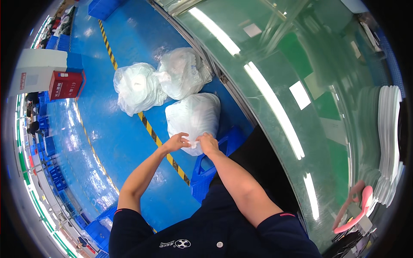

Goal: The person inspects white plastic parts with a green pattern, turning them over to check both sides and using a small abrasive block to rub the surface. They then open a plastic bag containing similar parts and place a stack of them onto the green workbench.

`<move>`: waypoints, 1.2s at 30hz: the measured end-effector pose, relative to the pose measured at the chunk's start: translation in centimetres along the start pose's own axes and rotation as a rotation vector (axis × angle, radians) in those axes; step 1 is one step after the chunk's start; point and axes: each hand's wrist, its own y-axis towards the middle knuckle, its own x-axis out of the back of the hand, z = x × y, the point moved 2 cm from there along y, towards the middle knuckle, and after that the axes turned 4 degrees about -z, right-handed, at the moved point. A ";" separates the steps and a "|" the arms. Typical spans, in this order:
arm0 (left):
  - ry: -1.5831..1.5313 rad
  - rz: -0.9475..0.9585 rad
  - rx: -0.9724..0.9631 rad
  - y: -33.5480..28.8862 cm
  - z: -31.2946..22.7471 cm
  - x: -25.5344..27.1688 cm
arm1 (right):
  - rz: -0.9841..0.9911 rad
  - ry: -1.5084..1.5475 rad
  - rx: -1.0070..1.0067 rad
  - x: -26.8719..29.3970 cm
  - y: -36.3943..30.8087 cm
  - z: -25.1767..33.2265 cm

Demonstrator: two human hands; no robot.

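Observation:
A stuffed white plastic bag (193,114) sits on the blue floor in front of me, its gathered neck facing my body. My left hand (176,142) pinches the twisted plastic at that neck from the left. From the other side, my right hand (208,143) closes its fingers on the same gathered plastic. A small white bunch or knot shows between the two hands; its exact shape is too small to make out. Through the thin film, layered white contents show, but I cannot tell their kind.
Two more filled bags, one on the left (138,88) and one on the right (183,73), stand just beyond. A blue plastic stool or crate (204,175) is near my legs. A glossy green worktable (275,86) runs along the right. Yellow-black tape (150,129) crosses the floor; a red box (66,84) stands left.

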 end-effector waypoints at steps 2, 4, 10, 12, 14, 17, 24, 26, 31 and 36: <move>0.078 -0.003 -0.010 -0.2 -1.1 -0.9 | -0.003 -0.007 -0.006 0.1 0.0 -0.2; 0.140 -0.054 -0.052 -0.3 -1.5 -1.9 | 0.001 -0.016 -0.014 0.1 0.1 -0.5; 0.016 -0.113 0.014 0.7 0.8 -3.3 | 0.023 -0.015 -0.046 -0.1 0.0 -0.6; -0.007 -0.117 0.087 1.2 1.1 -3.0 | 0.034 -0.010 -0.048 0.0 0.0 -0.4; 0.014 -0.215 0.173 1.1 0.4 -3.3 | 0.031 -0.012 -0.037 0.2 -0.1 -0.2; 0.104 -0.271 0.151 0.0 -1.6 -3.3 | 0.021 0.011 -0.010 0.0 0.0 -0.5; -0.165 -0.512 -0.322 -3.6 -4.7 -4.7 | -0.022 0.044 -0.067 0.2 0.5 -0.9; -0.532 -0.525 -0.246 -3.3 -3.9 -5.0 | -0.033 0.029 -0.090 -0.1 0.6 -1.1; -0.410 -0.394 -0.200 -1.4 0.2 -4.6 | -0.023 0.025 -0.091 -0.1 0.6 -0.8; 0.110 -0.409 -0.362 -1.0 -2.6 -2.9 | -0.018 -0.016 -0.098 -0.6 0.9 -1.4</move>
